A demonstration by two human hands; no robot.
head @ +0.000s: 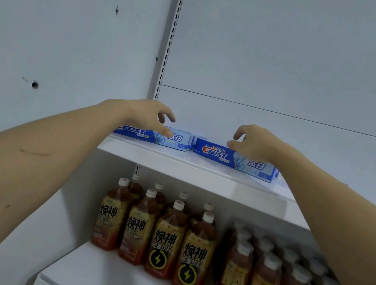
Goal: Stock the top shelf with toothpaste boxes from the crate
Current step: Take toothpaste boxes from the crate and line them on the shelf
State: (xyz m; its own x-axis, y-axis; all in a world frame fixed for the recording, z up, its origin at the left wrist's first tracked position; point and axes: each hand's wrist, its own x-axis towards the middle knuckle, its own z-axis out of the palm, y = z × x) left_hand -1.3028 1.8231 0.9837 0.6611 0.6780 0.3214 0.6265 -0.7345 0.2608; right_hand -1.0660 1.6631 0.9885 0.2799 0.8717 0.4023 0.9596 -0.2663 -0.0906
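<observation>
Stock on top shelf [202,167]: two Crest toothpaste boxes, left box [158,137] and right box [236,161], end to end near the front edge. Left hand [146,115] and right hand [254,141] rest over them, fingers loosely curled; whether pinching, cannot tell. Shelf mostly unfilled; crate not visible. Energy-drink bottles [163,240] below.

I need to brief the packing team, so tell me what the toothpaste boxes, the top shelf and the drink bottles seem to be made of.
Toothpaste boxes: likely glossy printed cardboard, given sharp folded edges and flat faces.
Top shelf: smooth white board with a soft sheen, perhaps painted metal or laminate; cannot tell which.
Drink bottles: apparently clear plastic, dark liquid showing through above printed wrap labels, with white screw caps.
</observation>
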